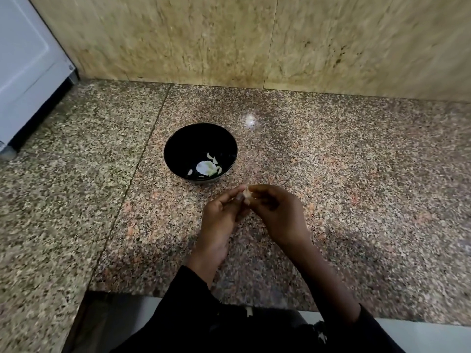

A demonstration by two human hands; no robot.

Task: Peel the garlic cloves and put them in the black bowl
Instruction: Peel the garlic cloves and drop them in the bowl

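1. Countertop point(331, 174): speckled granite in pink, grey and black, with a seam line running from the back edge toward the front left. A small bright glare spot lies on it behind and to the right of the bowl.
2. Black bowl point(178, 143): round, dark inside and out, standing upright on the countertop just beyond the hands and a little to their left.
3. Bowl contents: several pale peeled garlic cloves point(213, 159) scattered over the bottom, around one larger round white patch point(205, 168); whether that patch is garlic or a reflection cannot be told.
4. Garlic clove point(246, 193): small, pale with a pinkish tint, held in the air above the countertop, just in front of the bowl's near rim and apart from it. How much skin remains on it is too blurred to tell.
5. Left hand point(221, 217): fingers curled, thumb and fingertips pinched on the clove from the left side.
6. Right hand point(280, 212): fingers bent, fingertips closed on the same clove from the right; the two hands meet at the clove.
7. Sleeves point(178, 301): dark fabric on both forearms.
8. Wall point(229, 39): mottled beige stone tiles behind the countertop.
9. White appliance point(23, 72): panelled side, standing at the far left on the countertop.
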